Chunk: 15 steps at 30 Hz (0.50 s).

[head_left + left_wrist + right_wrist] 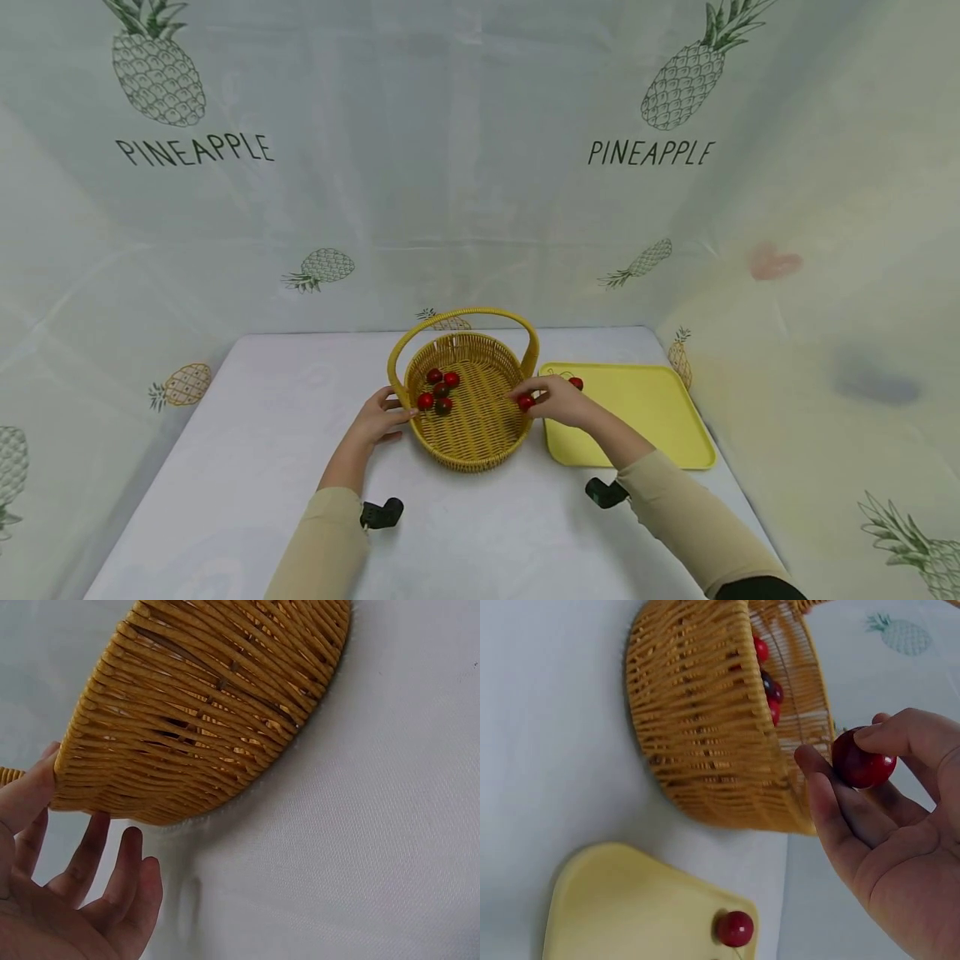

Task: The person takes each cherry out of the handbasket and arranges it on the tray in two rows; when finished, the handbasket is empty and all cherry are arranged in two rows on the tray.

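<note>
A round woven basket (468, 454) with a tall arched handle stands on the table. My left hand (372, 419) holds its left rim, thumb over the edge and some fingers spread loosely outside, as the left wrist view shows (82, 892). Several red and dark cherries (442, 389) lie in the basket's left half. Over the right rim, my right hand (558, 400) pinches a red cherry (862, 759) between thumb and fingers. On the yellow tray (637, 417) to the right, another cherry (735, 928) with a thin stem sits near the far left corner.
White cloth covers the table (465, 533). Behind and beside it hangs a pale curtain (450, 183) printed with pineapples. The basket's handle (472, 312) arches above its far side. The tray lies close to the table's right edge.
</note>
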Available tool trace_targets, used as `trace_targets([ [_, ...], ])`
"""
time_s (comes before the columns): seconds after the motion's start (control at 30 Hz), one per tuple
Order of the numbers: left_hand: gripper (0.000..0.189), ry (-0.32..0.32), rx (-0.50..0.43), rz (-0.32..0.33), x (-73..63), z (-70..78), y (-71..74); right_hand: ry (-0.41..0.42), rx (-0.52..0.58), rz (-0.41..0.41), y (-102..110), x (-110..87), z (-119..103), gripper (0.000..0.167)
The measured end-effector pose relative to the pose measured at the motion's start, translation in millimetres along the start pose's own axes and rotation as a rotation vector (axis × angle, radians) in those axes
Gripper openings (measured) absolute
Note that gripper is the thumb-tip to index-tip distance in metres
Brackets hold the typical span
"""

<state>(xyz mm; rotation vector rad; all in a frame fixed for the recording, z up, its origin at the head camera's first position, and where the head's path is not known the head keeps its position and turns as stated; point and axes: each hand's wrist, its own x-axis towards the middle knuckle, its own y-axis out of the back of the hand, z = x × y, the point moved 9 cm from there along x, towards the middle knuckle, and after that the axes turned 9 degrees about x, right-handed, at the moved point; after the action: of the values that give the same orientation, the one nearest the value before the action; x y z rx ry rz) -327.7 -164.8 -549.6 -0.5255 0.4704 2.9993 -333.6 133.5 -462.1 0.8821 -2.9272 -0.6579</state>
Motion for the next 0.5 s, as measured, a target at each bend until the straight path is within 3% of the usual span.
trace_targets([
  [0.27,0.054,0.003,0.010,0.004,-0.2,-1.2,0.5,0.002,0.046,0.029,17,-6.4,10,0.029],
  [0.5,0.054,-0.003,0.010,0.001,-1.6,0.1,-0.4,-0.013,0.056,0.106,38,-11.3,21,0.033],
])
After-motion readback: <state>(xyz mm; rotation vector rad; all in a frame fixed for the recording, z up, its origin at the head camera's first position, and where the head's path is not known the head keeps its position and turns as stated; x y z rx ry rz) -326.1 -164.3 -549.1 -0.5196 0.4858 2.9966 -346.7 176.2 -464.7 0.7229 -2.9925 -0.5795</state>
